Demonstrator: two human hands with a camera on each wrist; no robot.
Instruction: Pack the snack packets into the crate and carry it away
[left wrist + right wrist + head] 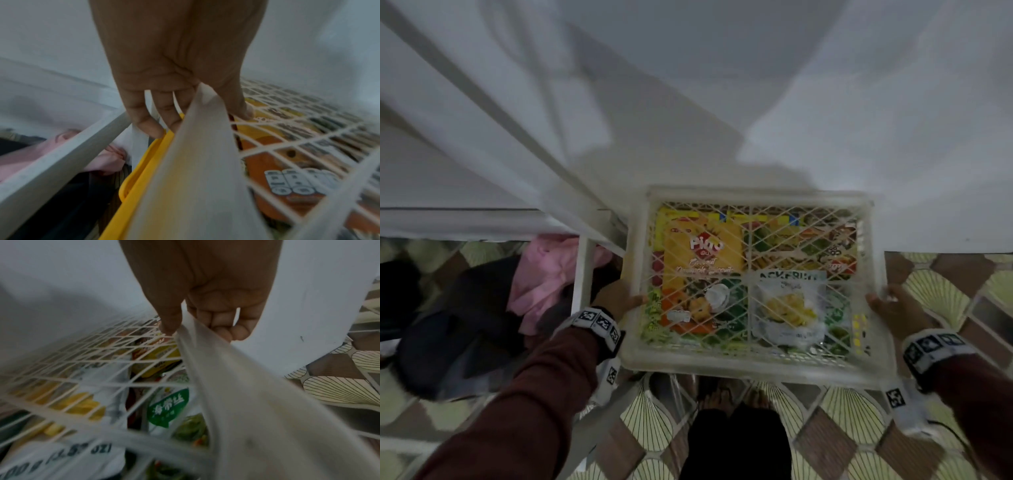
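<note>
Left hand [619, 301]: fingers curled round the crate's left rim.
Crate [756, 363]: pale lattice plastic, stiff; held above the patterned floor at the desk [945, 137] edge; probably light.
Snack packets [702, 250]: colourful, soft, loose inside.
Right hand [890, 305]: fingers curled round the right rim.

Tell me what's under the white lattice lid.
Under the lattice lid, snack packets fill the crate: an orange biscuit pack, a jackfruit bag, green packs. Lower layers are covered. Left hand and right hand grip the rims.
</note>
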